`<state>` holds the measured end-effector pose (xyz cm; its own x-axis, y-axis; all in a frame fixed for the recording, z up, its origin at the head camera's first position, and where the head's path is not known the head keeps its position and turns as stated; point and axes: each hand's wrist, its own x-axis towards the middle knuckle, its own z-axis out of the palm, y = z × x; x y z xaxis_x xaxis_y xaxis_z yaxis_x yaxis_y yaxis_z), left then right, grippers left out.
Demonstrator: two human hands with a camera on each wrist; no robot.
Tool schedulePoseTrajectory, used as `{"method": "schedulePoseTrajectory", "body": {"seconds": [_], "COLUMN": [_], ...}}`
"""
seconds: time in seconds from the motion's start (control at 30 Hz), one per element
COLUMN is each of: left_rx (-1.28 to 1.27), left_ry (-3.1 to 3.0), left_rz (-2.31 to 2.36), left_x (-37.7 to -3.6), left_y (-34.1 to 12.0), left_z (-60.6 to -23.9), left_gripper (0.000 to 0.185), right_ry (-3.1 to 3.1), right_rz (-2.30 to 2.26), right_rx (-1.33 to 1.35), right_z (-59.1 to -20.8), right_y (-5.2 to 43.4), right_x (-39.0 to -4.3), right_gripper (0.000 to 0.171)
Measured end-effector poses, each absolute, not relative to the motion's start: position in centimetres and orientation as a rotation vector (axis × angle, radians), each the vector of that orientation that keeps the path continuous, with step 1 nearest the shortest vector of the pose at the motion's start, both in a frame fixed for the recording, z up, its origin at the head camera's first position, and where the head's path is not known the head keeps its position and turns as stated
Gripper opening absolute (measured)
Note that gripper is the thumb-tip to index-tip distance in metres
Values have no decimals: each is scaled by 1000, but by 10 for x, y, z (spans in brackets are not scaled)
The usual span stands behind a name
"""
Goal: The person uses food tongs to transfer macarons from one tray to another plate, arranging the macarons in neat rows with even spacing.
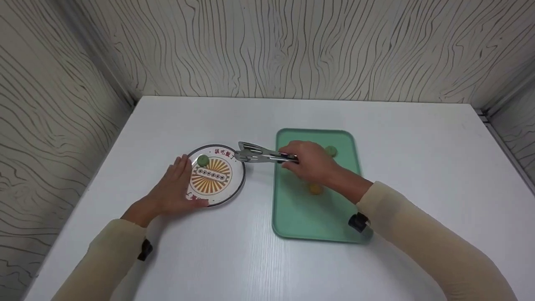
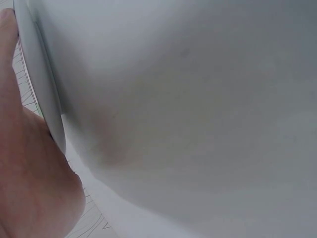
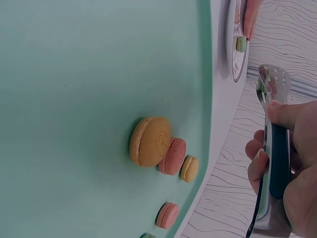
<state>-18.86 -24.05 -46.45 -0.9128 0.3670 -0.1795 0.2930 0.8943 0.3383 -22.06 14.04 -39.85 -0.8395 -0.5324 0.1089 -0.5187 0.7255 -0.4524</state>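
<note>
Currently right hand [image 1: 311, 163] over the tray [image 1: 301, 217], fingers curled round the tongs [image 1: 259, 154]; tong tips held above the table [image 1: 267, 259] between tray and plate [image 1: 238, 184], nothing seen between them. Left hand [image 1: 175, 190] lies flat on the plate's left rim, fingers straight and together. Green macaron [image 1: 203, 160] on the plate by the left fingertips. Orange macaron [image 3: 150, 141], pink macaron [image 3: 173, 155] on the tray, touching.

Slotted metal tongs [image 1: 255, 154] level between patterned plate [image 1: 238, 184] and green tray [image 1: 317, 225], seemingly empty.
</note>
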Motion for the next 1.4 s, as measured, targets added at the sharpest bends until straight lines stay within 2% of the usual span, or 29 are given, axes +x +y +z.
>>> {"method": "schedulePoseTrajectory", "body": {"seconds": [1.4], "left_rx": [501], "left_ry": [2820], "left_rz": [426], "left_x": [-189], "left_y": [-241], "left_z": [-464], "left_gripper": [133], "right_ry": [2861], "right_rz": [-721], "right_rx": [-846], "right_z": [-407], "right_y": [78], "right_x": [-229], "right_gripper": [21]}}
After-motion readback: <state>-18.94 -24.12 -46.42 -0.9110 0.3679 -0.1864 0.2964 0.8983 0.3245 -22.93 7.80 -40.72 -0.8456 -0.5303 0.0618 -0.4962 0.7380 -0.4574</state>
